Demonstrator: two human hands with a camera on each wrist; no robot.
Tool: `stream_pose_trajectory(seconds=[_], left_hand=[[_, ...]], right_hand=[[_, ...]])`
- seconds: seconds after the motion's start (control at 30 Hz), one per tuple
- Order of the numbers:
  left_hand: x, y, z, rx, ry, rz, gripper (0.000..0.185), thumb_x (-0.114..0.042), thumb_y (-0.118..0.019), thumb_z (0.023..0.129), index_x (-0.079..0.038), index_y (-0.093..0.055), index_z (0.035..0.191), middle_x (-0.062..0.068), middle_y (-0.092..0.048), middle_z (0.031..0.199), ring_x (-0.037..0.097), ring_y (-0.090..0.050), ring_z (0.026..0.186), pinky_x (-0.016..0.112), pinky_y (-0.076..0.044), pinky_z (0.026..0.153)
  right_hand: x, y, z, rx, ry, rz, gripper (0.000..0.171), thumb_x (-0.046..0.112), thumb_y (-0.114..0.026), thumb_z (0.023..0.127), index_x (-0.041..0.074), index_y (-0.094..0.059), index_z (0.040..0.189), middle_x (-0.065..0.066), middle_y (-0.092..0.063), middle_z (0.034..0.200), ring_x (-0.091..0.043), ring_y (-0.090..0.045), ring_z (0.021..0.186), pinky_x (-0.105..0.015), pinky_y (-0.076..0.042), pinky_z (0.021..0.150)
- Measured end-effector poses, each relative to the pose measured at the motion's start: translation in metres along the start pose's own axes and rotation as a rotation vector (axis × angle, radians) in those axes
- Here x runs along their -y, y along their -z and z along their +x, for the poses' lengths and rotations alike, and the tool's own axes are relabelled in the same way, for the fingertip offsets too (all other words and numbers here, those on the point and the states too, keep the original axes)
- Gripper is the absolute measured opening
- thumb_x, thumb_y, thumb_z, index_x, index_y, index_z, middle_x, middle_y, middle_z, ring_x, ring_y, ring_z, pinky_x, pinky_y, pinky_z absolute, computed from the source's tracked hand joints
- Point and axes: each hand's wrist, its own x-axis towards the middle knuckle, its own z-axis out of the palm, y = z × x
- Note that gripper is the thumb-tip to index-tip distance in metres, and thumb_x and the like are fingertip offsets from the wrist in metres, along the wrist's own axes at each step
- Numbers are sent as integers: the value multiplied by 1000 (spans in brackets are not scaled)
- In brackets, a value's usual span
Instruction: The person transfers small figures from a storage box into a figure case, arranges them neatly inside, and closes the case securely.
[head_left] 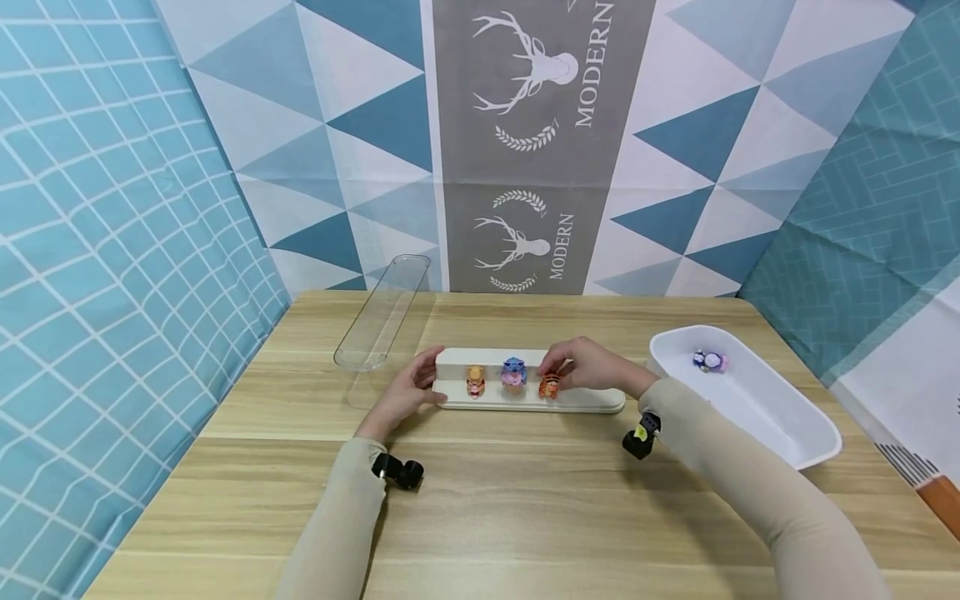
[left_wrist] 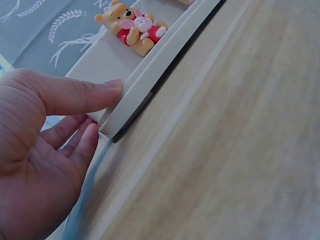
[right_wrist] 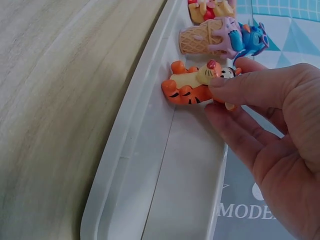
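A long white stepped display base [head_left: 592,402] lies across the middle of the table. At its left end my left hand [head_left: 405,390] grips it, thumb [left_wrist: 102,95] on the front ledge and fingers round the end. On the base, a bear figurine [left_wrist: 127,25] hugs a small pink pig. Beside it is a blue figurine in an ice-cream cone [right_wrist: 220,37], wearing glasses on its head. My right hand [head_left: 588,367] pinches an orange striped tiger figurine [right_wrist: 192,87] by the head between thumb and fingers. The tiger's feet are at the front ledge, just right of the cone.
To the right stands a white tub [head_left: 757,417] with a small purple-and-blue figurine [head_left: 710,361] inside near its far end. A long clear plastic cover [head_left: 378,321] stands at the back left, behind my left hand. Patterned cloth walls [head_left: 517,167] enclose the table's back and sides.
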Motion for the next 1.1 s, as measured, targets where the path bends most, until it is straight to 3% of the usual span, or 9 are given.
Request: stream_pose_trajectory(seconds=[0.57,1.1], left_hand=[[-2,-1,-1,-7,-9,6,86,24,-66,76,-3,-37,152,26,-44,145,39,-42,135,46,-34,115],[-3,-1,-1,-8,-15,7,86,24,-66,76,-2,-37,152,26,-45,144,39,-42,135,46,-33,116]], right_hand=[[-4,-4,0,-52,46,-138,29,-9,-71,82,4,-75,108,-5,-71,106,-18,-63,91,-29,-55,70],[2,-4,-5,-97,53,-198,26,-8,-71,83,2,-74,107,-6,-70,106,-24,-65,97,-42,-59,78]])
